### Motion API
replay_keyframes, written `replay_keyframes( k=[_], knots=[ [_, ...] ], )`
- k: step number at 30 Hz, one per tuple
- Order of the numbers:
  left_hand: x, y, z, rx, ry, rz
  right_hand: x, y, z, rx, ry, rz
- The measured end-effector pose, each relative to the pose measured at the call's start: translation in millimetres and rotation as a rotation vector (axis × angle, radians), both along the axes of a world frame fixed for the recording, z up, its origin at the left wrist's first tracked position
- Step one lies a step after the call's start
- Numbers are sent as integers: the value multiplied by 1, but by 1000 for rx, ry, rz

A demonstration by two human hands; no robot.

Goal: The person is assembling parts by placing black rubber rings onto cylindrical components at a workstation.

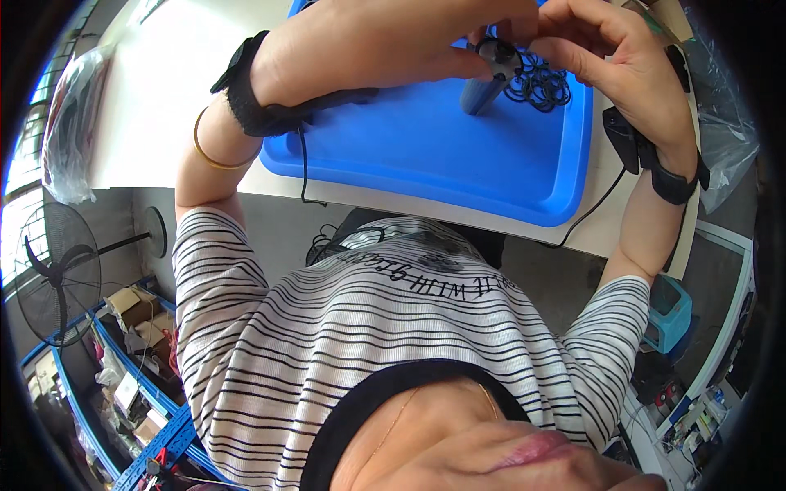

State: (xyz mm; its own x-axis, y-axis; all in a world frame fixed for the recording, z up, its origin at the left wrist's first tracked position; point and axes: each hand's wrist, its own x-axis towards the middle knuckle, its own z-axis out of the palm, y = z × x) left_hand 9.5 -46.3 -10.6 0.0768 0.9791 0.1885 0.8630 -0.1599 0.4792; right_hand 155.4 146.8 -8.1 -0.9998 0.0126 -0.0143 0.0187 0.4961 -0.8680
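A dark blue cylinder stands slightly tilted over the blue tray. Its grey upper end shows dark openings and a black rim. My left hand is closed around that upper end, thumb on the near side, other fingers partly cut off by the top edge. My right hand comes in from the right with bent fingers, thumb and fingertips pinched close beside the cylinder's top. What lies between those fingertips is too small to make out. Just right of the cylinder, a pile of black rubber rings lies on the tray, below my right thumb.
The tray rests on a pale table. Black straps with cables circle both wrists; one cable runs over the table's right side. A plastic-wrapped bundle is at the left, near a standing fan. A turquoise stool stands below right.
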Motion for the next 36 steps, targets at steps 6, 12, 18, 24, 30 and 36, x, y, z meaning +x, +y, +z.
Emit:
replay_keyframes(
  k=[6, 12, 18, 24, 30, 36],
  knots=[
    [-1, -7, -4, 100, -29, -25, -2, -4, 4, 193, -100, 19],
    [-2, -8, -9, 133, -63, -34, -4, -6, 5, 141, -157, 2],
    [-2, -8, -13, 129, -59, -44, -5, -5, 4, 291, -113, 63],
    [2, -13, -9, 181, 32, -9, -4, -5, 2, 244, -59, 11],
    [20, -33, 13, 63, -32, 132, -4, -10, 6, 202, -49, -18],
    [33, -83, -8, 236, 80, 246, -7, -23, 7, 303, 10, 73]
  ],
)
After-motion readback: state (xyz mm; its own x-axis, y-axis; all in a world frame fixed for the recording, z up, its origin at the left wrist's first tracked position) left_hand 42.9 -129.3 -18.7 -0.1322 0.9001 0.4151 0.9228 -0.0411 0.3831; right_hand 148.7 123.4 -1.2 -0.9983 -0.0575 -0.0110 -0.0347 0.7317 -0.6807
